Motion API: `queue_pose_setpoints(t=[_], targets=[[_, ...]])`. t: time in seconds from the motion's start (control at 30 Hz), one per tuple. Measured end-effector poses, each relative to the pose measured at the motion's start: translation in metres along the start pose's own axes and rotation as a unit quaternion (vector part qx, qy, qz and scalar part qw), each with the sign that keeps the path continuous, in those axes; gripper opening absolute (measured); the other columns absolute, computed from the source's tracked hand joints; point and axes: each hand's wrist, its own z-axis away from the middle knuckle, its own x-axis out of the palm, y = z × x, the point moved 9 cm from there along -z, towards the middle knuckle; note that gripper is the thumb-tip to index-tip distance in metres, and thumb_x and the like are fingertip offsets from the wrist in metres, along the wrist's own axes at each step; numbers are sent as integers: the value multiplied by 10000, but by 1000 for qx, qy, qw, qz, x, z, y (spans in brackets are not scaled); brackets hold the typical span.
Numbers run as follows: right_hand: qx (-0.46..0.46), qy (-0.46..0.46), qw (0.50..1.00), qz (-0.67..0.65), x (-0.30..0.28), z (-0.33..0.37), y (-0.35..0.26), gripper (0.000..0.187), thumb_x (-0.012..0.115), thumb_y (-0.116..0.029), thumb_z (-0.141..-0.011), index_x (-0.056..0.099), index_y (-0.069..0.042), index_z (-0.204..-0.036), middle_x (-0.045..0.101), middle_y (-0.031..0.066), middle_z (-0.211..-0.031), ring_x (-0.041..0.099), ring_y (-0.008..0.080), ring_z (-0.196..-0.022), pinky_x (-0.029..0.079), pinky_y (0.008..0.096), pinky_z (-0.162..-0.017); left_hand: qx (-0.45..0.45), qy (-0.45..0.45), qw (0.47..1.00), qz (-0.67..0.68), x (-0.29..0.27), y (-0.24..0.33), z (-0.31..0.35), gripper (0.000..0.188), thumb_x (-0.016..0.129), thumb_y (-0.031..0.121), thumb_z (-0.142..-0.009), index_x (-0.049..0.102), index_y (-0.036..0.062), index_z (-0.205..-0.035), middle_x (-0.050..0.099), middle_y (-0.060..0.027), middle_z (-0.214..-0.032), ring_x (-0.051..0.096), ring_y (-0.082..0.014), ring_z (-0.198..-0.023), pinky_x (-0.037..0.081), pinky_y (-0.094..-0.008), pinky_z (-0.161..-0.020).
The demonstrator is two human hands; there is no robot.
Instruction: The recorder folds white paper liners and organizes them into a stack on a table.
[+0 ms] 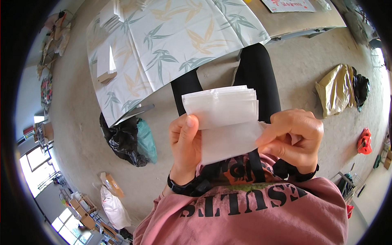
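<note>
My left hand (184, 141) is closed on the left edge of a stack of thin white translucent bags (220, 109), its thumb lying across the front. The stack is held over my lap, its upper edges slightly fanned at the right. One bag (228, 145) hangs lower than the others, toward my shirt. At the right edge of that lower bag, my right hand (297, 136) pinches it between thumb and forefinger, the other fingers curled in. Whether the lower bag is apart from the stack I cannot tell.
Ahead stands a table with a leaf-patterned cloth (171, 41). On it are a bundle of white pieces (106, 63) and another white stack (111, 16). A metal-edged table (294, 25) adjoins it. Black and teal bags (126, 141) and a gold bag (335, 92) lie on the floor.
</note>
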Motion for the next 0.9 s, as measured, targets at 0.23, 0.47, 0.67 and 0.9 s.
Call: queue_pose_setpoints(t=[0.23, 0.47, 0.67, 0.9], targets=[[6, 63, 996, -70, -7, 3, 2, 298, 829, -166, -717, 607, 6, -816, 449, -51, -507, 326, 5, -444, 198, 206, -440, 28, -51, 998, -22, 6, 0, 1, 216, 600, 127, -925, 657, -33, -1058, 671, -117, -1045, 627, -167, -947, 482, -304, -861], [57, 68, 995, -44, -4, 2, 5, 304, 827, -126, -711, 577, -9, -841, 406, -67, -497, 294, -6, -446, 174, 204, -448, 34, -45, 997, -47, 11, 3, 1, 208, 619, 96, -906, 661, -36, -1061, 677, -107, -1032, 621, -154, -954, 471, -297, -873], [38, 28, 999, -13, 1, 1, 4, 162, 796, -88, -732, 657, -25, -787, 431, -64, -489, 303, 11, -423, 192, 224, -419, -2, -15, 1000, 25, -9, -5, 3, 208, 608, 117, -915, 664, -36, -1045, 677, -105, -1023, 623, -156, -932, 471, -300, -873], [-5, -32, 998, -49, 0, 1, -1, 296, 835, -183, -700, 648, 10, -823, 423, -49, -499, 312, 9, -442, 182, 219, -436, 47, -43, 997, -40, 7, 3, 1, 199, 630, 110, -902, 667, -29, -1039, 679, -106, -1014, 628, -151, -913, 489, -297, -843]])
